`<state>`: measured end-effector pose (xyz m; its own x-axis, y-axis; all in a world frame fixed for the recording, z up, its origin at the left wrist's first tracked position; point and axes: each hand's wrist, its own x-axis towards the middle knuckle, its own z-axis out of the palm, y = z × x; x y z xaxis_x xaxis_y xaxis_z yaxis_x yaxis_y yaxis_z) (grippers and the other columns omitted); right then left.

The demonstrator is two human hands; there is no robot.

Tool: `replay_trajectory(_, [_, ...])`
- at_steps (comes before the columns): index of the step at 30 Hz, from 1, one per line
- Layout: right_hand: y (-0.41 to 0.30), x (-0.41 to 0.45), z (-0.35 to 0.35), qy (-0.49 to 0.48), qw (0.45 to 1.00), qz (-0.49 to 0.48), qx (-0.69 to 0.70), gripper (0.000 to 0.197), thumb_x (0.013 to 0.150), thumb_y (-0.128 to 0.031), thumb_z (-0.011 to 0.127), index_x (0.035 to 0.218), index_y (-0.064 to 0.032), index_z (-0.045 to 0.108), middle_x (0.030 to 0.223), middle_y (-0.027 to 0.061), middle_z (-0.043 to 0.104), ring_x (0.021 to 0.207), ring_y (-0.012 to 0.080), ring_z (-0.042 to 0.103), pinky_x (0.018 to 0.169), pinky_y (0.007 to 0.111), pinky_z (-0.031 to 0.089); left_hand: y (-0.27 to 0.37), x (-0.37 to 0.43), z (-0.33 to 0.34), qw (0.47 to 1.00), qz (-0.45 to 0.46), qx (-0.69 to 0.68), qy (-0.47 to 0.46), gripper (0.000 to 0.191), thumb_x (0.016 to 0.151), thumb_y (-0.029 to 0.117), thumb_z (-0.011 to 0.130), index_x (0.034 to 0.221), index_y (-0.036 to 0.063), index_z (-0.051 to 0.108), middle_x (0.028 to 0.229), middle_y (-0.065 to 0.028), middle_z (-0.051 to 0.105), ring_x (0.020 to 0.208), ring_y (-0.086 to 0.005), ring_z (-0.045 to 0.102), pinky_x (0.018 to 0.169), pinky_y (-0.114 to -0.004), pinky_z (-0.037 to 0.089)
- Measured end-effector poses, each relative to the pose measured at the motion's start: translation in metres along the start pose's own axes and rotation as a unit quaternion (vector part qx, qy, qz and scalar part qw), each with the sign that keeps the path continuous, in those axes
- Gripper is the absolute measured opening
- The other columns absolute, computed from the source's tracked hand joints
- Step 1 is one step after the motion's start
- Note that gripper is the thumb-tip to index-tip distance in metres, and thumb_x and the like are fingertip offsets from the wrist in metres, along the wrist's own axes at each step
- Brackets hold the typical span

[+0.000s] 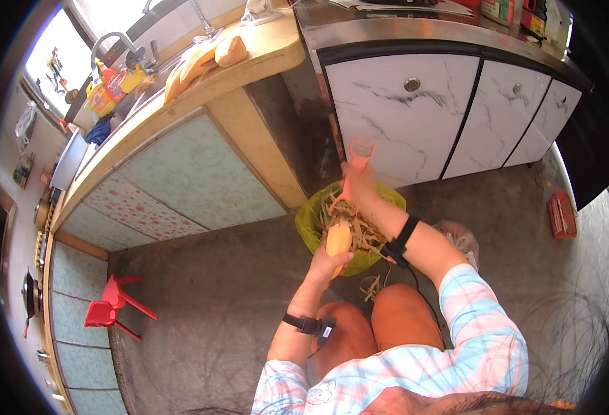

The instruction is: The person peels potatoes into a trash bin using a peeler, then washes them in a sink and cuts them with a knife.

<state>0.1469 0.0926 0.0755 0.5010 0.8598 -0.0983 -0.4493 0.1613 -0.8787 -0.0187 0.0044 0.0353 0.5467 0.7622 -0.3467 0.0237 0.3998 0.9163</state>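
My left hand grips the lower end of a long, pale-yellow root vegetable. Most of its visible surface is bare of skin, while the far end looks brown and rough. My right hand, slightly blurred, is closed around a pink peeler whose wide head points away from me, beyond the vegetable's far end. Both hands are over a bin lined with a yellow-green plastic bag. Strips of peel fill much of its opening.
Peeled pale roots lie on the yellow counter edge by the sink faucet. White marble-patterned cabinets stand ahead. On the floor are a small red chair, a red basket, a plastic bag and stray peel.
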Motion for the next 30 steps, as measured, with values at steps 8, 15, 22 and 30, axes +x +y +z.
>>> replay_trajectory(8, [0.011,-0.026,0.014,-0.009,0.999,0.037,-0.028,0.017,0.078,-0.014,0.059,0.079,-0.0022,0.046,0.065,0.0056,0.049,0.049,0.0157,0.049,0.044,0.031,0.040,0.012,-0.009,-0.004,0.973,0.015,0.184,0.139,0.041,0.065,0.013,0.069,0.100,0.0038,0.049,0.074,-0.0029,0.054,0.057,-0.0091,0.050,0.043,-0.023,0.041])
replay_trajectory(15, [0.022,0.022,-0.030,0.024,0.999,0.044,0.007,0.014,0.076,-0.009,0.056,0.079,-0.0015,0.045,0.062,0.0073,0.048,0.047,0.0176,0.049,0.044,0.031,0.040,0.004,-0.006,-0.003,0.992,-0.043,0.100,0.064,0.036,0.069,0.010,0.066,0.099,0.0034,0.047,0.072,-0.0019,0.052,0.054,-0.0104,0.049,0.042,-0.023,0.040])
replay_trajectory(22, [0.024,0.008,-0.021,0.000,0.998,0.058,0.027,0.020,0.076,-0.009,0.058,0.090,-0.0017,0.044,0.062,0.0059,0.047,0.047,0.0169,0.047,0.044,0.031,0.040,-0.005,-0.002,-0.014,0.979,-0.134,-0.145,-0.051,0.028,0.072,0.012,0.065,0.094,0.0092,0.047,0.075,-0.0008,0.051,0.058,-0.0111,0.048,0.044,-0.022,0.038])
replay_trajectory(30, [0.026,-0.008,-0.010,0.003,0.994,0.105,0.039,0.014,0.079,-0.017,0.056,0.082,-0.0063,0.046,0.062,0.0033,0.045,0.050,0.0150,0.044,0.046,0.032,0.040,-0.007,-0.001,-0.024,0.956,-0.155,-0.248,-0.038,0.026,0.074,0.010,0.063,0.095,0.0085,0.047,0.076,-0.0009,0.052,0.059,-0.0123,0.048,0.044,-0.022,0.039])
